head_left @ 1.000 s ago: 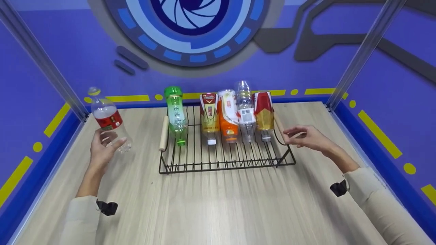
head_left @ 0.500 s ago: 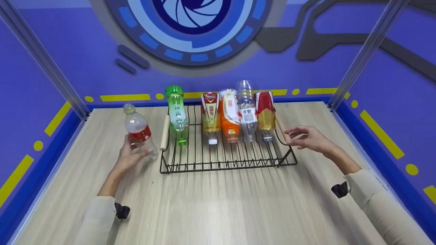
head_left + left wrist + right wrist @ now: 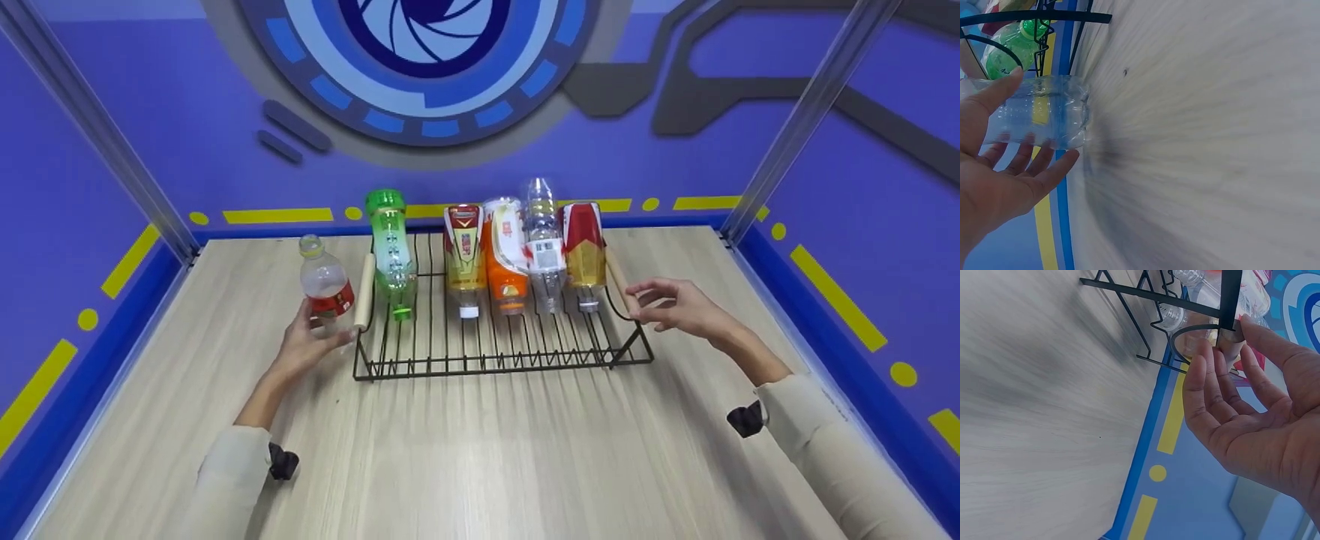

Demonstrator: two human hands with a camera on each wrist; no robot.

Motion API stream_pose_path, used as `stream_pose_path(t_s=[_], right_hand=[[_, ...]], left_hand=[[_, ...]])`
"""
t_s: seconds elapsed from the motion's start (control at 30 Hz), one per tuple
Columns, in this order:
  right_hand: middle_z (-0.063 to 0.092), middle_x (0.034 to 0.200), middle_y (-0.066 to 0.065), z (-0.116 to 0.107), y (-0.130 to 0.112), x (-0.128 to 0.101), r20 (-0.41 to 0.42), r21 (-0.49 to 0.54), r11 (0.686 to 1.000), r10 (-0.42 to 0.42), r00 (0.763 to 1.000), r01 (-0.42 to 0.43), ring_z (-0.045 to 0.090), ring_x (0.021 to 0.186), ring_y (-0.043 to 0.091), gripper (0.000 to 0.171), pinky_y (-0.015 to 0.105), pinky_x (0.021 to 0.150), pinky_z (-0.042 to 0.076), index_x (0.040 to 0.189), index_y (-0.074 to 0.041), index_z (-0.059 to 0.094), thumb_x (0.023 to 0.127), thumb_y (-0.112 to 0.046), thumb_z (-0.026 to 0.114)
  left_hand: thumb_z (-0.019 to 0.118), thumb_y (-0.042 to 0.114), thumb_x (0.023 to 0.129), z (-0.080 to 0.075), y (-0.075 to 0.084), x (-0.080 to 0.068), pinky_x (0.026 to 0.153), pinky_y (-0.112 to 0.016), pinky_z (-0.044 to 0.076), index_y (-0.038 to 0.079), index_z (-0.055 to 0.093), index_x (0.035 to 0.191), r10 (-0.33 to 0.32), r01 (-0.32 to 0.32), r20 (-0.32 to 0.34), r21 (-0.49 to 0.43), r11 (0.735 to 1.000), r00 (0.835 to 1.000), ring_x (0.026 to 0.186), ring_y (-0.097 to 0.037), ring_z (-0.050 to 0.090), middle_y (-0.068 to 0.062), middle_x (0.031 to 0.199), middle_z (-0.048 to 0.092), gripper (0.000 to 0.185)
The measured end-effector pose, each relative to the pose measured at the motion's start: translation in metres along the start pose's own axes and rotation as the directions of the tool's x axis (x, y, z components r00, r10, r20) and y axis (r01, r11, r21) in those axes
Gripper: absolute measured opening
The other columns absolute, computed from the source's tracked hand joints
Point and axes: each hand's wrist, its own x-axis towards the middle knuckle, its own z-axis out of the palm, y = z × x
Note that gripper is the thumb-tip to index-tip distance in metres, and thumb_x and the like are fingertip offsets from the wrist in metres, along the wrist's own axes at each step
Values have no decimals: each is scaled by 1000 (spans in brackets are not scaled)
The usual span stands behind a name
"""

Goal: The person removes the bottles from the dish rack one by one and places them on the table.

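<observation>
1. The left hand [image 3: 304,346] sits left of centre in the head view, its grip clamped round the lower body of a clear bottle with a red label [image 3: 327,289].
2. That bottle stands roughly upright, yellow cap on top, just beside the left wooden handle [image 3: 364,290] of the black wire rack [image 3: 495,352].
3. In the left wrist view the fingers [image 3: 1044,174] and thumb wrap the bottle's clear base [image 3: 1039,119], close above the table [image 3: 1196,140].
4. The right hand [image 3: 679,306] is at the rack's right end, its fingers slightly apart and gently bent, gripping nothing; its fingertips [image 3: 1207,354] are at the right wooden handle [image 3: 1229,340].
5. Five bottles lie on the rack, necks toward the viewer: a green bottle [image 3: 390,251] at its left, four more side by side to the right.
</observation>
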Motion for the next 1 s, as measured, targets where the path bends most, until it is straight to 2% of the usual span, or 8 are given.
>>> stream_pose_path(t_s=[0.13, 0.3, 0.4, 0.5, 0.63, 0.8, 1.0], right_hand=[[65, 124, 22, 4, 3, -1, 2, -10, 1000, 3, 1000, -3, 70, 95, 12, 55, 28, 79, 59, 142, -2, 55, 95, -23, 74], [65, 125, 22, 3, 4, -3, 10, -11, 1000, 4, 1000, -4, 69, 94, 10, 56, 28, 79, 59, 142, -1, 54, 95, -24, 74], [66, 121, 20, 1, 1, -1, 10, -16, 1000, 0, 1000, 0, 69, 92, 7, 54, 26, 78, 58, 142, 0, 54, 95, -22, 73], [67, 118, 19, -1, -3, 3, 15, -26, 1000, -14, 1000, 15, 69, 92, 9, 52, 24, 77, 57, 140, 0, 55, 96, -20, 73], [67, 120, 22, -4, -7, 4, 23, -51, 998, -34, 999, 35, 68, 91, 9, 49, 23, 76, 57, 140, 1, 56, 97, -16, 71], [66, 122, 25, -6, -13, 6, 28, -99, 994, -52, 998, 54, 66, 90, 8, 48, 25, 74, 56, 137, 2, 58, 95, -14, 73], [68, 121, 26, -10, -19, 6, 27, -153, 987, -53, 998, 56, 66, 87, 7, 46, 24, 72, 55, 133, 3, 61, 94, -17, 74]], left_hand=[[80, 19, 89, -6, 0, -7, 115, -61, 39, 1, 21, 157, 0, 0, 20, 8, 1000, 1000, 143, -48, 40, -29, 154, 39, 92], [80, 18, 89, -16, 7, -18, 111, -52, 44, 0, 32, 150, 6, -5, -38, 36, 999, 999, 137, -41, 46, -26, 146, 47, 79], [77, 18, 92, -23, 14, -28, 103, -40, 48, -1, 42, 141, 17, -11, -68, 81, 997, 998, 129, -35, 52, -24, 137, 54, 63], [73, 18, 95, -27, 20, -39, 92, -25, 49, -2, 57, 126, 40, -30, -72, 138, 990, 997, 115, -25, 59, -19, 123, 63, 40], [70, 20, 98, -21, 27, -51, 83, -17, 48, 2, 67, 110, 85, -81, -15, 167, 983, 996, 99, -13, 61, -13, 108, 70, 23], [67, 18, 100, -5, 39, -62, 82, -20, 52, 0, 68, 112, 132, -140, 88, 89, 986, 987, 92, -9, 64, -15, 105, 72, 22], [58, 19, 105, 11, 47, -70, 78, -25, 56, -4, 66, 110, 95, -100, 112, 38, 994, 989, 86, -13, 66, -14, 96, 71, 25]])
